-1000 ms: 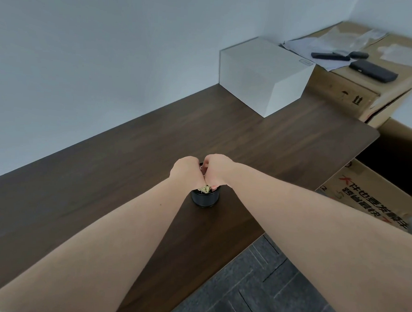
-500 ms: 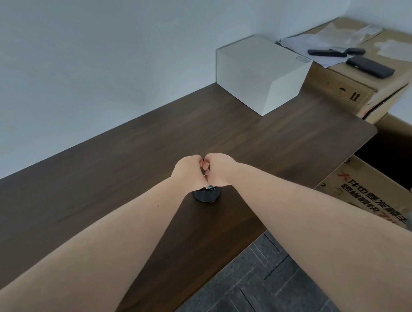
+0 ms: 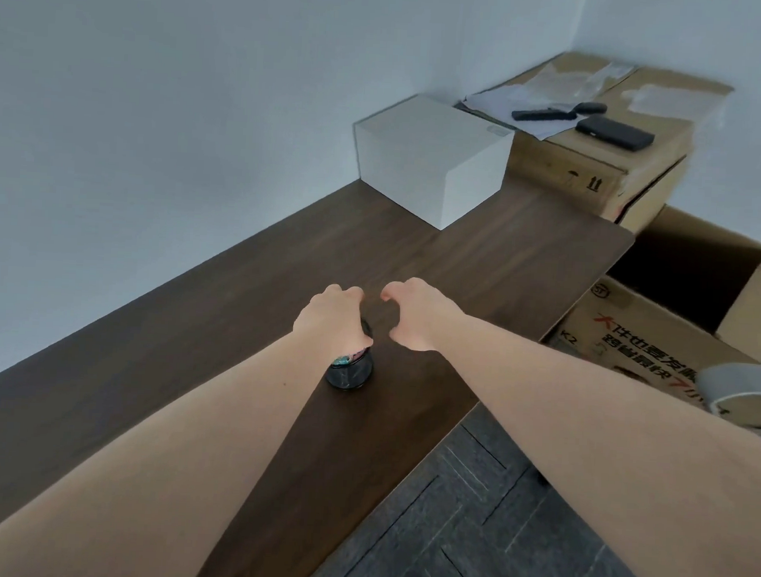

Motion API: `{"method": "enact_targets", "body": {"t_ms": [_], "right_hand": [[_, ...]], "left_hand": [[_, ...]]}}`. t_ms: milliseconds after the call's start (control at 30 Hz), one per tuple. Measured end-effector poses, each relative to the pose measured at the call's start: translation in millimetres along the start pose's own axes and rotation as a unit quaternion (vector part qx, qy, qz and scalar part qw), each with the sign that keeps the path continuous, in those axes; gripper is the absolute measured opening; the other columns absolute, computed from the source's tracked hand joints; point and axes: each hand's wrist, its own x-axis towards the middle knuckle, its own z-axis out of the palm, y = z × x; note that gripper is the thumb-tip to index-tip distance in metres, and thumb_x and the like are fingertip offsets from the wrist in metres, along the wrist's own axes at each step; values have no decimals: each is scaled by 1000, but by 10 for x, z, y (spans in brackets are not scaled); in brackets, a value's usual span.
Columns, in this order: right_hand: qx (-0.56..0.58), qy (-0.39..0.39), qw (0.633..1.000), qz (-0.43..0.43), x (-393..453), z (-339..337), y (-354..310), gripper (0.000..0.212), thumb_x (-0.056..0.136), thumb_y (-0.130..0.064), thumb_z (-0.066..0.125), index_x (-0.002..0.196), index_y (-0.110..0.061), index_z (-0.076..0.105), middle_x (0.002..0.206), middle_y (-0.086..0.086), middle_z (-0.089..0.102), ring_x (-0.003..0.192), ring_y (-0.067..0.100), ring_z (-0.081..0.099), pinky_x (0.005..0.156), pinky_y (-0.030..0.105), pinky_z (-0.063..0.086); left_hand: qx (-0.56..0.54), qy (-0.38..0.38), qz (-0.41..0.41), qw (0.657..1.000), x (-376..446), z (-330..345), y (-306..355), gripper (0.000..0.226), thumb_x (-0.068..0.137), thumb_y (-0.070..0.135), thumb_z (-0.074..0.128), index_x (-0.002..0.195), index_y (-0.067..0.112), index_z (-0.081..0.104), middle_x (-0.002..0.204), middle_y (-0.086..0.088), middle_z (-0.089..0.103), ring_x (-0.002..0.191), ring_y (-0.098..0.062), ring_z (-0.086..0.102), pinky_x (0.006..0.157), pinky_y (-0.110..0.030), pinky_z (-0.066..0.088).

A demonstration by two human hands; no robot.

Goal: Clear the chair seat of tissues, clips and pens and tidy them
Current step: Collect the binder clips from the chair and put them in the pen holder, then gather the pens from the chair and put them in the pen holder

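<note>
A small round black pot [image 3: 350, 375] stands on the dark wooden desk [image 3: 167, 365] near its front edge. Colourful clips [image 3: 347, 358] show at its rim. My left hand [image 3: 331, 316] hovers right over the pot with fingers curled down, covering most of the opening; what its fingertips hold is hidden. My right hand [image 3: 417, 312] is just right of the pot, apart from it, fingers loosely curled with a gap to the thumb and nothing in it. The chair seat, tissues and pens are out of view.
A white box [image 3: 429, 158] sits at the desk's far end against the wall. Behind it a cardboard carton [image 3: 596, 180] carries papers, a remote [image 3: 542, 115] and a black device [image 3: 614, 132]. An open carton [image 3: 679, 268] and a grey curved object [image 3: 735, 390] stand to the right.
My two hands were pressed together over the pot; now they have parted. The right hand has drawn away to the right, and the left stays above the pot.
</note>
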Motion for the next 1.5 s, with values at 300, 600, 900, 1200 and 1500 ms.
{"method": "enact_targets", "body": {"t_ms": [300,600,900,1200,1500], "right_hand": [[32,66,991,116,-956,-22,1729,76,93,-25,60,151,-36,11,163,5,1,150,28,5,118,49,26],[26,43,958,283,-2423,529,3597,77,93,-39,52,151,-38,2,163,4,-3,150,27,-2,119,54,13],[74,-63,911,401,-3714,1366,4827,71,91,-17,53,151,-30,16,157,3,19,147,24,15,115,43,22],[77,-101,905,407,-4063,2013,5457,59,85,-4,50,139,-24,39,138,4,44,128,31,43,100,42,42],[66,-66,924,372,-3915,2293,5709,45,85,-3,52,126,-22,50,123,3,49,122,29,45,95,39,41]], "left_hand": [[62,-27,135,989,-68,454,1648,89,78,47,70,149,28,20,155,-6,24,138,-30,35,99,-48,47],[168,-101,288,937,-372,1673,3399,100,78,53,69,152,33,5,162,-4,5,147,-31,13,107,-54,36],[241,-191,413,857,-841,2991,4553,102,74,51,73,151,34,8,160,-5,11,144,-31,21,103,-51,39],[295,-229,440,817,-1153,4060,4822,80,85,42,65,149,33,18,155,-5,22,140,-29,27,105,-47,37],[196,-257,200,925,-1100,4441,4895,56,89,60,43,116,13,56,113,-7,61,107,-30,59,78,-37,48]]}}
